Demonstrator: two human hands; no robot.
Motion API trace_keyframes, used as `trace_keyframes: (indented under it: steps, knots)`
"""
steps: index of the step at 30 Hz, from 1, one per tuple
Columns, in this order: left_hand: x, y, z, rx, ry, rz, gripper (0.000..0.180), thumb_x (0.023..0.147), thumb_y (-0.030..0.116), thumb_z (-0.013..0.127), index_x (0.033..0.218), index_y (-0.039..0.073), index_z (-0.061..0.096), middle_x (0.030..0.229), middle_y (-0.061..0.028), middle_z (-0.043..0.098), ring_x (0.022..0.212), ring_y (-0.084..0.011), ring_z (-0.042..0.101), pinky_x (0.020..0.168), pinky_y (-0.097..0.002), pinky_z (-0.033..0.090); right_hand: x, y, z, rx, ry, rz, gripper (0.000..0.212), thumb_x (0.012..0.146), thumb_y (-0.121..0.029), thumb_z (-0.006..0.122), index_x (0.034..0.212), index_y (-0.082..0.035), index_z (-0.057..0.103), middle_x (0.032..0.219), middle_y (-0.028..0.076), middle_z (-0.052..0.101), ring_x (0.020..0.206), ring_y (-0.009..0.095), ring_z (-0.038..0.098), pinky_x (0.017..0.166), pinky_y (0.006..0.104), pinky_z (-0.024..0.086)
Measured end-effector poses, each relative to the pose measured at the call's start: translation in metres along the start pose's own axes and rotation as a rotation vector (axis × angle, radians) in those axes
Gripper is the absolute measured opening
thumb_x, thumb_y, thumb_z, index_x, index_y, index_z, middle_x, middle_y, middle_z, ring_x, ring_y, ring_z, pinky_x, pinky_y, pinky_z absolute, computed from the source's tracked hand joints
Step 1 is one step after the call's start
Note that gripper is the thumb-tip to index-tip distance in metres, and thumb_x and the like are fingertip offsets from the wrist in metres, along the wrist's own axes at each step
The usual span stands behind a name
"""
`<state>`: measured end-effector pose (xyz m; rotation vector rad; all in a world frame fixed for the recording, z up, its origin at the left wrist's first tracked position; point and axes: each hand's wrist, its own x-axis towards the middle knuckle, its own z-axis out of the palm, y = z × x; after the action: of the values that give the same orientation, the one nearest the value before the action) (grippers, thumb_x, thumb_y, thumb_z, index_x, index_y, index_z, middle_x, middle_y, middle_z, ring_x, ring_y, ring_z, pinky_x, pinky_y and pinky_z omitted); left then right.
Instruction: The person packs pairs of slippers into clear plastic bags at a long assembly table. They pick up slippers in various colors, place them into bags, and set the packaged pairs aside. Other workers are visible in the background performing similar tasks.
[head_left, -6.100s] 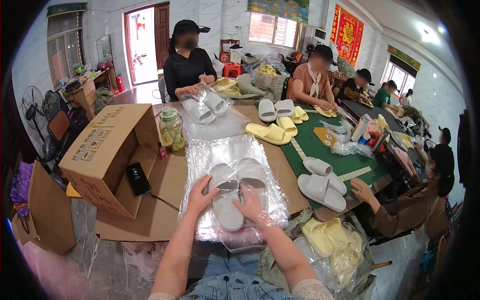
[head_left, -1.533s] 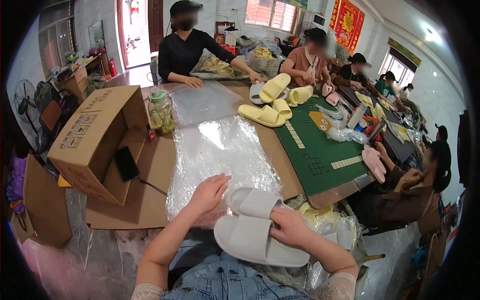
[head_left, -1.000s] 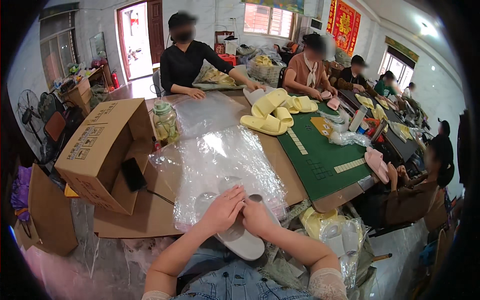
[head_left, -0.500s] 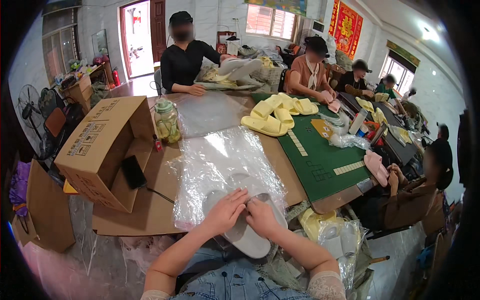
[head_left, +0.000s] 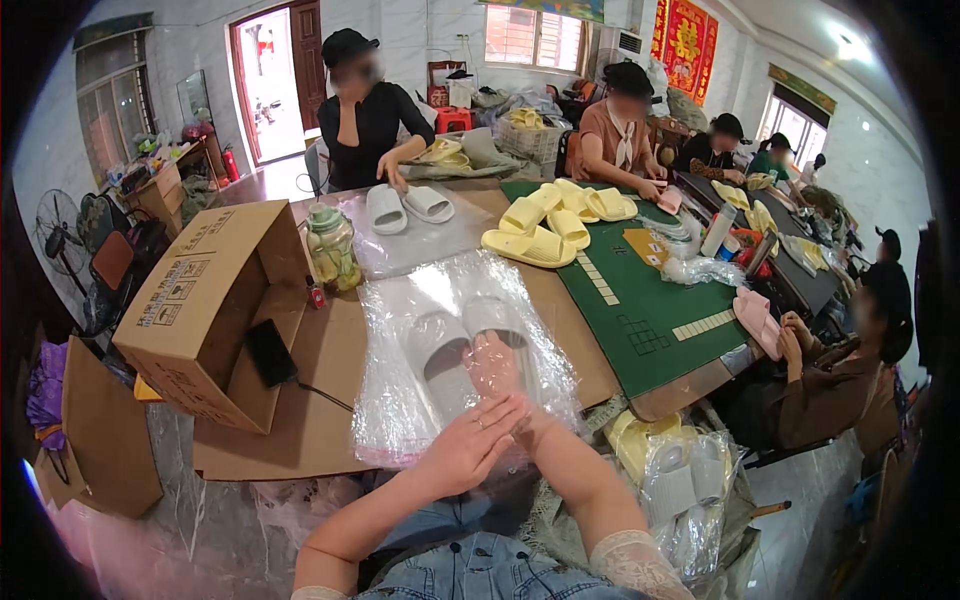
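A pair of grey slippers lies inside a clear plastic bag [head_left: 385, 400] on the near part of the table, toes pointing away from me. The left slipper [head_left: 433, 335] and the right slipper [head_left: 492, 316] are side by side under the film. My right hand [head_left: 495, 368] reaches into the bag and rests at the right slipper, just below its strap; film and glare blur its fingers. Across my right wrist, at the bag's near end, lies my left hand [head_left: 473, 443] with straight fingers, holding nothing.
An open cardboard box [head_left: 185, 300] with a black phone [head_left: 268, 352] stands left, near a glass jar [head_left: 332, 247]. Yellow slippers [head_left: 540, 245] sit on the green mat [head_left: 625, 345]. Opposite, a co-worker touches white slippers [head_left: 386, 210]. Bagged slippers [head_left: 685, 480] hang low right.
The grey slippers have gone from the bag's near end to deep inside it, with my right hand following. My left hand has drawn back toward me. The co-worker opposite has set white slippers down.
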<state>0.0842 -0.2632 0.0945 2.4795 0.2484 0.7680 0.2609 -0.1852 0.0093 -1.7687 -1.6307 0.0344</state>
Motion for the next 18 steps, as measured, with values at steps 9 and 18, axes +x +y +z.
trace_keyframes:
  steps: [9,18]
  knots:
    - [-0.019,-0.073,-0.012,0.036,0.171,-0.117,0.058,0.098,0.042,0.054,0.146,0.01,0.048,0.154,-0.0189,0.042,0.142,-0.0414,0.036,0.118,-0.0483,0.028,-0.02,-0.005,-0.009,0.458,0.038,0.194,0.031,0.09,-0.023,0.062,0.108,0.002,0.064,0.106,0.027,0.065,0.09,0.045,0.065,0.077,0.0515,0.053]
    - [-0.032,-0.149,0.013,0.278,0.323,-0.237,0.059,0.096,0.041,0.058,0.148,0.014,0.047,0.158,-0.0204,0.032,0.145,-0.0435,0.03,0.118,-0.0541,0.024,-0.026,0.028,0.017,-0.191,0.118,-0.332,0.029,0.085,-0.01,0.063,0.112,-0.001,0.062,0.099,0.023,0.063,0.086,0.041,0.067,0.072,0.0489,0.055]
